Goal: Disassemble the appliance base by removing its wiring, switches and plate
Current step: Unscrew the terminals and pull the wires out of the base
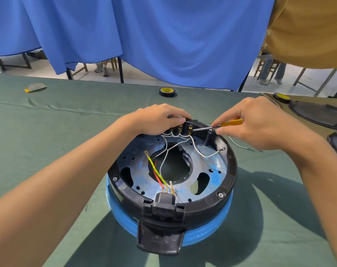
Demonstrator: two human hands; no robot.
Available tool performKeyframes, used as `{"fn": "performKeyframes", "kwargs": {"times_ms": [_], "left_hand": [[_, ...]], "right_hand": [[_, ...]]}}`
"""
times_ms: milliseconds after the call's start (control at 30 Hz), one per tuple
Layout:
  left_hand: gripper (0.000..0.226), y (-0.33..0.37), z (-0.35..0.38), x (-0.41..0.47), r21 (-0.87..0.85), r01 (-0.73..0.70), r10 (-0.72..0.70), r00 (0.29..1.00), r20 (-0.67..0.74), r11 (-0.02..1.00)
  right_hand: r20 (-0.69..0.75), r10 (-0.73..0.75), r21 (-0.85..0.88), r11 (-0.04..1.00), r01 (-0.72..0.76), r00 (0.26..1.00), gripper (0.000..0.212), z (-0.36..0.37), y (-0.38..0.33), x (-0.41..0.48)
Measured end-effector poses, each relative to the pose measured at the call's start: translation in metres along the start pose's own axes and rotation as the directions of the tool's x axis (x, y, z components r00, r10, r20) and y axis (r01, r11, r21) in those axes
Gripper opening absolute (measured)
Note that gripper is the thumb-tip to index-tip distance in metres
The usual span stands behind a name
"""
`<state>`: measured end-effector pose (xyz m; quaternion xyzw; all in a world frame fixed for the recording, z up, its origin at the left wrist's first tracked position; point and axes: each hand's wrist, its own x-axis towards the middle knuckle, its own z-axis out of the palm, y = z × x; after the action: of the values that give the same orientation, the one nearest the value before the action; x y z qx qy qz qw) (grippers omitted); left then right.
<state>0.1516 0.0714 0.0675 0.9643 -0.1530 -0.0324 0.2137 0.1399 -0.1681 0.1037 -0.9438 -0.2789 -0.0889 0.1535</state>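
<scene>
The round appliance base (224, 182), a black ring on a blue body, lies upside down on the green table. Inside it sits a shiny metal plate (208, 170) with white wires (197, 149), a yellow-green wire (154, 166) and a red wire (156, 175). The black power socket (164, 201) is at the near rim. My left hand (157, 120) grips the far rim over the switch terminals (180, 129). My right hand (260, 122) pinches a yellow-handled screwdriver (231, 122), whose tip reaches the terminals.
A roll of black tape (167, 91) lies beyond the base. Black round covers (316, 114) sit at the right on an olive cloth. A loose white wire (241, 146) lies right of the base. A small grey and yellow item (35, 87) lies far left. Blue curtain behind the table.
</scene>
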Motion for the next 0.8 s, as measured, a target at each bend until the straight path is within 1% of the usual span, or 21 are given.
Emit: {"fn": "performKeyframes", "kwargs": {"times_ms": [200,333,400,467,600,667,733,800], "left_hand": [[0.029,0.003,0.001,-0.002,0.08,0.03,-0.028,0.999,-0.023,0.996],[0.029,0.004,0.002,-0.001,0.097,0.042,-0.039,0.999,-0.03,0.994],[0.029,0.004,0.003,-0.001,0.1,0.046,-0.043,0.998,-0.039,0.994],[0.028,0.004,0.003,-0.001,0.105,0.043,-0.039,0.998,-0.043,0.994],[0.028,0.004,0.003,0.0,0.105,0.041,-0.036,0.998,-0.05,0.994],[0.028,0.003,0.003,0.0,0.104,0.041,-0.036,0.998,-0.051,0.994],[0.028,0.003,0.003,0.0,0.102,0.041,-0.036,0.998,-0.049,0.994],[0.028,0.003,0.003,0.0,0.108,0.049,-0.043,0.997,-0.058,0.993]], "right_hand": [[0.014,-0.014,-0.039,0.999,0.014,1.0,0.007,0.003,0.002,0.002],[0.038,-0.011,0.004,1.0,0.01,0.999,0.007,0.003,0.003,0.003],[0.08,-0.016,0.047,0.999,0.012,0.997,0.006,-0.001,0.004,0.007],[0.151,-0.023,0.087,0.996,0.01,0.988,0.007,-0.007,0.003,0.016],[0.307,-0.056,0.074,0.997,0.035,0.95,0.008,-0.022,-0.001,0.037],[0.347,-0.064,0.083,0.996,0.037,0.936,0.009,-0.028,-0.005,0.045],[0.354,-0.058,0.056,0.998,0.041,0.933,0.008,-0.029,-0.007,0.046],[0.307,-0.038,0.011,0.999,0.036,0.951,0.006,-0.023,-0.004,0.04]]}}
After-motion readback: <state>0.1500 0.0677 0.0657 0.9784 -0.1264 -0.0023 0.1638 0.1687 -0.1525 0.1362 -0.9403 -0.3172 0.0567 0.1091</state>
